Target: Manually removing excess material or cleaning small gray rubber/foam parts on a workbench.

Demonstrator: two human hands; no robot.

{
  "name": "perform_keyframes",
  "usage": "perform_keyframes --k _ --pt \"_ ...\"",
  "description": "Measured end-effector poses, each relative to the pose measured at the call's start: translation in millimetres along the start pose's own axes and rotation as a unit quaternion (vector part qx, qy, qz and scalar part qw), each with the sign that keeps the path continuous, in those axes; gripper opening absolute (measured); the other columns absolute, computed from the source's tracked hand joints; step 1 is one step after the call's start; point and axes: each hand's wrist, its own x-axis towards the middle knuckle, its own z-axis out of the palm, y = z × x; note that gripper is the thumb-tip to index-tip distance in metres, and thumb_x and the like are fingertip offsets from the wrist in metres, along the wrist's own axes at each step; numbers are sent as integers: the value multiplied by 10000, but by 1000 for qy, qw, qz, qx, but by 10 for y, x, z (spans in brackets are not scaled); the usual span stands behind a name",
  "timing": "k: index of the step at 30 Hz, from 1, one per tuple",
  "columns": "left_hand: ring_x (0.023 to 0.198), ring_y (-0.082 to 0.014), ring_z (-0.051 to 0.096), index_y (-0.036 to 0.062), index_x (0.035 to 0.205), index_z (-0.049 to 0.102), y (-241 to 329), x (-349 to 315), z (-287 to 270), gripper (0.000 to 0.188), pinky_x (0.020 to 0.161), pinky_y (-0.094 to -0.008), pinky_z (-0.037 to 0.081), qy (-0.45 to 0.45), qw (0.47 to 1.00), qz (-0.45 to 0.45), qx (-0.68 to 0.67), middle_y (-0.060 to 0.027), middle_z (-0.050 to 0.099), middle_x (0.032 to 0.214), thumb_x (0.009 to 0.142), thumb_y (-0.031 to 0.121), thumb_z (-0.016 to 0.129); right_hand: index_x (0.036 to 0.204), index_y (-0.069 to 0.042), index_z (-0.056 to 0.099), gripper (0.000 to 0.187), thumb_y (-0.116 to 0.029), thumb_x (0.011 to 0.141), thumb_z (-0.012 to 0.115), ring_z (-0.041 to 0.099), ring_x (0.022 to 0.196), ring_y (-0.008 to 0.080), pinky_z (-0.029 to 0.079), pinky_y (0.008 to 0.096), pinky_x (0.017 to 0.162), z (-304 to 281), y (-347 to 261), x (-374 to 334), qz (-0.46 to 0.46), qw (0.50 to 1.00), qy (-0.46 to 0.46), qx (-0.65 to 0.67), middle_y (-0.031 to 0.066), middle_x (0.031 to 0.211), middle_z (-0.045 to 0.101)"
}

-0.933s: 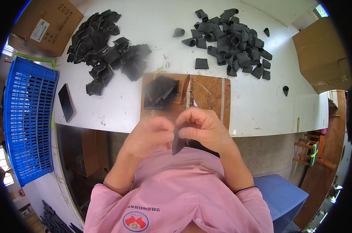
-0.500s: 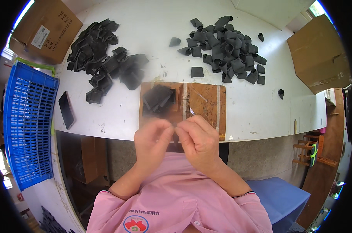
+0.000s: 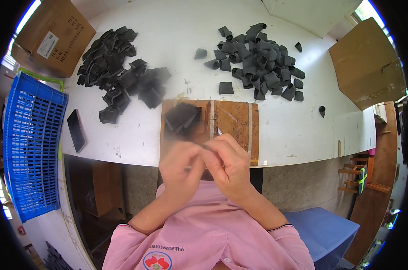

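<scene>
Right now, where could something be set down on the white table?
Right of the wooden board, short of the lone dark piece; also along the table edge between phone and board. Crowded: left pile, right pile, and the board's small heap, with left hand and right hand close by.

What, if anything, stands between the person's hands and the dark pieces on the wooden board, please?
Nothing visible does: the dark pieces lie on the wooden board, just beyond the left hand, and no other object shows between them, though that patch is blurred.
</scene>
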Motion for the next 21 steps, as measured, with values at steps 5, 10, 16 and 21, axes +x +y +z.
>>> perform_keyframes --k 5,10,16,21 --pt "506 -80 476 -13 803 541 -141 -94 118 116 456 -201 393 99 982 100 124 -19 548 651 721 -81 588 824 -16 560 133 -34 700 602 524 643 246 438 326 534 111 111 22 -125 976 57 -166 84 746 496" --pt "476 -32 460 -10 833 554 -19 70 54 122 422 -147 352 95 904 -290 -300 -4 552 638 740 -80 590 827 -12 561 144 -11 687 597 532 648 250 438 330 526 133 115 39 -121 965 104 -210 88 742 500" --pt "449 -2 403 -4 845 561 -28 -7 125 95 380 -145 272 156 979 -91 -91 -7 566 663 763 -40 591 818 -1 572 150 26 673 597 542 610 262 438 341 511 109 130 47 -48 988 94 -115 105 732 527" --pt "417 -4 367 -18 923 529 44 105 27 170 370 -153 253 71 887 -244 -385 -46 580 723 761 -51 569 810 2 585 146 34 669 609 547 563 222 434 315 494 78 127 37 -51 980 141 -131 101 717 536"
